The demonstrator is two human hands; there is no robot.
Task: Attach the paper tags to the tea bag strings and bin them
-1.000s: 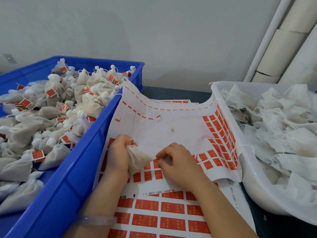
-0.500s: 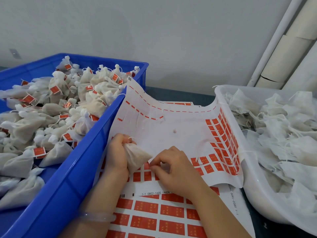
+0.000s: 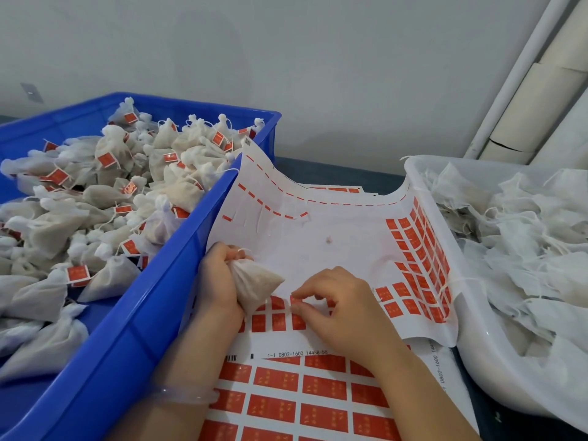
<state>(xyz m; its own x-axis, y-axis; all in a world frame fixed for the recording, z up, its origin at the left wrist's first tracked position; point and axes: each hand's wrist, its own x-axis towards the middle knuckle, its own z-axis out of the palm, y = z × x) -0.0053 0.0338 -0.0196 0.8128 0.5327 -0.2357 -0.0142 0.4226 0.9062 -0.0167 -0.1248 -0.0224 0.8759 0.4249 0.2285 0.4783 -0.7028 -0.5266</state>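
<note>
My left hand (image 3: 219,281) grips a white tea bag (image 3: 254,283) by its gathered neck, just right of the blue bin's wall. My right hand (image 3: 343,310) pinches a small red paper tag (image 3: 297,301) at the edge of the label sheet (image 3: 318,246), fingertips curled over the row of red tags. The sheet is mostly stripped white backing, with red tags left along its right side and bottom row. The blue bin (image 3: 152,319) on the left holds several tagged tea bags (image 3: 105,198). The bag's string is not clearly visible.
A white plastic tub (image 3: 471,338) on the right holds several untagged tea bags (image 3: 525,249). A full sheet of red tags (image 3: 302,396) lies under the top sheet, near me. Cardboard tubes and a white pipe (image 3: 509,84) lean in the right corner against the grey wall.
My right hand slid left along the bottom row and now pinches a red tag. My left hand keeps holding the same tea bag. The camera dipped slightly.
</note>
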